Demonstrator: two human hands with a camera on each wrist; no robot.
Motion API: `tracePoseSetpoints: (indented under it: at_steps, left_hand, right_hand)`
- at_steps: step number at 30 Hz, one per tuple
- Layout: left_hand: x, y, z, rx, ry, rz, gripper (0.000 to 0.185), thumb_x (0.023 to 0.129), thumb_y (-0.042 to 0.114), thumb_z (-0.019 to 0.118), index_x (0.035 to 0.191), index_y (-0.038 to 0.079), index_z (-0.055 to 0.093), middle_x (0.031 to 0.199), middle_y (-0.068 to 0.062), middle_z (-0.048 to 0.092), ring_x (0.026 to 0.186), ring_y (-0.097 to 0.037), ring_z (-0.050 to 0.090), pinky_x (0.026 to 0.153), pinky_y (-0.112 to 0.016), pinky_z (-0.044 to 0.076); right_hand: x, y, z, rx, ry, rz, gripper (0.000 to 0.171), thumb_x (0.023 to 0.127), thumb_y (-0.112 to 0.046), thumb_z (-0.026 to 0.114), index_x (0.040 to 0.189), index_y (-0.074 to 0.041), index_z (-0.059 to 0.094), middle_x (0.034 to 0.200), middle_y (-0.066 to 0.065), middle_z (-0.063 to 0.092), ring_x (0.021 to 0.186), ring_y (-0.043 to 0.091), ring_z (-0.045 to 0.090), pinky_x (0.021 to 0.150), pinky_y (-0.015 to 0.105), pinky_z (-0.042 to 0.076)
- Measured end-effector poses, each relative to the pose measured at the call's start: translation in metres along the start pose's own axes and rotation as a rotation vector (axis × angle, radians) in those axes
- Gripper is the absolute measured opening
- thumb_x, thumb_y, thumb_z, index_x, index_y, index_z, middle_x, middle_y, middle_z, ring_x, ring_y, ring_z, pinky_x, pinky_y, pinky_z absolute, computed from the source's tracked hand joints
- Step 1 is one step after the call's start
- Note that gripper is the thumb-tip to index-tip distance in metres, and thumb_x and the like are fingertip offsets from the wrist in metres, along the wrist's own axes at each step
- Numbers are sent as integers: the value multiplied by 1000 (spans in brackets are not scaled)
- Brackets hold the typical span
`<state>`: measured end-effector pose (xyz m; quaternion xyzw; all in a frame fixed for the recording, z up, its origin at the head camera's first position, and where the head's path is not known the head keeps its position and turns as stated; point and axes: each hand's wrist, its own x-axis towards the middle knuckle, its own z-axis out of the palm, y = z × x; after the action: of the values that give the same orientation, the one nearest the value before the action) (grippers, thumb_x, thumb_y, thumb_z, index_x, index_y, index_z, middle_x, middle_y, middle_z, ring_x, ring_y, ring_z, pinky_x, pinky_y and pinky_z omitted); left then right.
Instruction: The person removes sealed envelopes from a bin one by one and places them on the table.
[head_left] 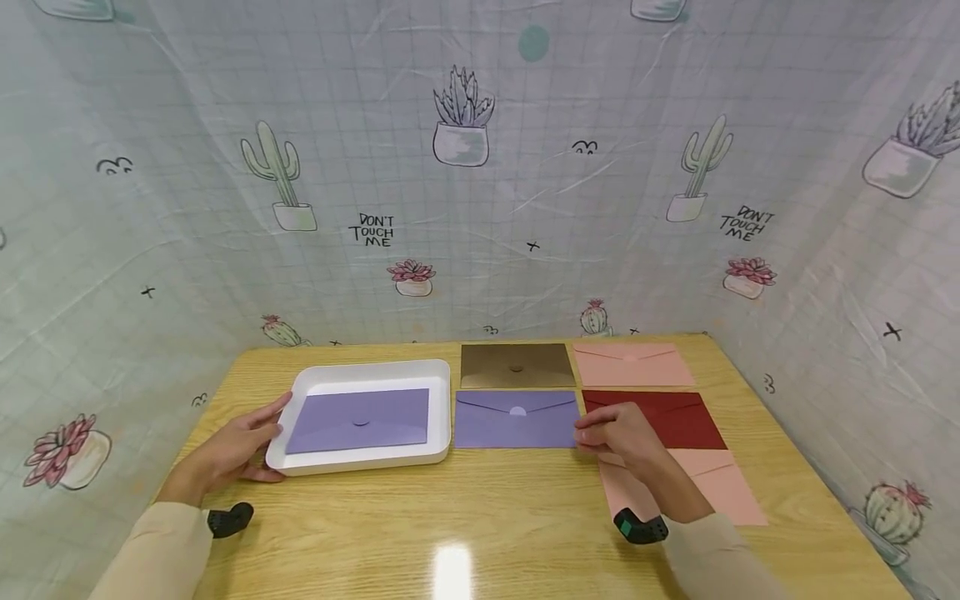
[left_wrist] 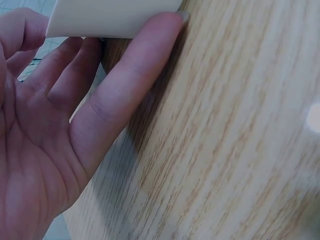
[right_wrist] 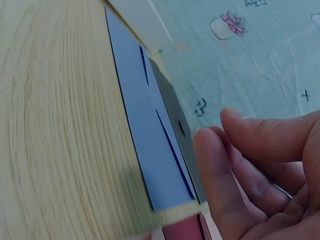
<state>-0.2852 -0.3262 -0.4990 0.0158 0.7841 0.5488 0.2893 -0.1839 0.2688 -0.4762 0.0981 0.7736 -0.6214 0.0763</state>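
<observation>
My left hand (head_left: 234, 446) holds the white tray (head_left: 444, 417) at its left end. In the left wrist view the thumb (left_wrist: 142, 65) lies against the tray's side wall, with other fingers behind it. Inside the tray lies a lavender envelope (head_left: 358, 408). Another lavender envelope (head_left: 495, 429), flap side up, lies on the table to the tray's right. At its right edge is my right hand (head_left: 626, 437), over part of the dark red envelope (head_left: 686, 421). The right wrist view shows the right fingers loosely bent, nothing between thumb and fingertips.
Behind the lavender envelope lies a brown envelope (head_left: 495, 367), with a pink envelope (head_left: 633, 365) to its right. A second pink envelope (head_left: 723, 483) lies nearer, below the red one. A printed curtain (head_left: 480, 208) encloses the wooden table (head_left: 360, 533) at the back and sides.
</observation>
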Motion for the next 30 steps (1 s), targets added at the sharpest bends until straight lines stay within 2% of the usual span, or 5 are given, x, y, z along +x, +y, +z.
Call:
tracePoseSetpoints:
  at_steps: [6, 16, 22, 30]
  left_hand:
    - [-1, 1, -1, 15, 23, -16, 69, 113, 21, 42, 168, 31, 2, 173, -28, -6, 130, -40, 57, 86, -55, 64]
    - [-3, 3, -5, 2, 10, -1, 69, 112, 21, 42, 168, 30, 1, 173, -28, -7, 129, -38, 57, 86, -55, 64]
    - [-2, 2, -5, -1, 11, -4, 70, 112, 21, 43, 168, 31, 2, 174, -26, -5, 129, -36, 58, 85, -55, 64]
    - [2, 1, -5, -20, -6, -6, 69, 113, 23, 42, 168, 34, 4, 175, -23, -4, 124, -30, 61, 86, -54, 64]
  right_hand:
    - [10, -10, 24, 56, -28, -39, 33, 90, 7, 72, 118, 22, 67, 94, 10, 77, 84, 23, 79, 80, 36, 66]
    - [18, -30, 59, -2, -32, -44, 28, 89, -2, 78, 113, 12, 74, 92, 7, 79, 81, 15, 77, 80, 33, 65]
    - [22, -34, 72, 19, -67, -62, 29, 89, -1, 78, 113, 14, 73, 92, 7, 79, 80, 14, 77, 79, 32, 65]
    - [27, -36, 83, 27, -77, -50, 31, 89, -3, 78, 116, 12, 73, 102, 12, 79, 85, 16, 78, 84, 35, 65]
